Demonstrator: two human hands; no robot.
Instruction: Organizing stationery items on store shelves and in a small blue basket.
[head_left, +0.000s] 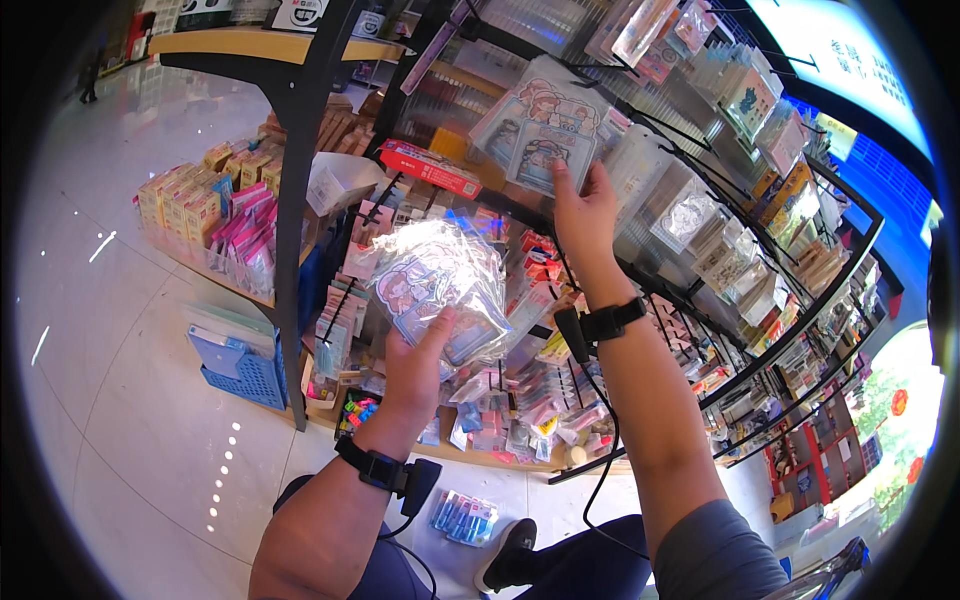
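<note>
My left hand (416, 364) holds a thick stack of clear plastic packets with cartoon-printed cards (450, 292), its thumb lying on top and glare over the film. Higher up, my right hand (585, 206) reaches to similar cartoon packets (551, 142) hanging on the display rack, thumb and fingers at the lower edge of the front one. Its fingertips are partly hidden, so how firmly they grip is unclear. A black strap with a small device and cable sits on each wrist.
Black rack hooks (660, 142) full of packets run to the right. A red shelf strip (431, 166) and a black upright (289, 225) stand left of the hands. Small boxes (180, 202) and a blue basket (244, 375) are further left. Blue packaged items (465, 517) lie on the floor by a shoe.
</note>
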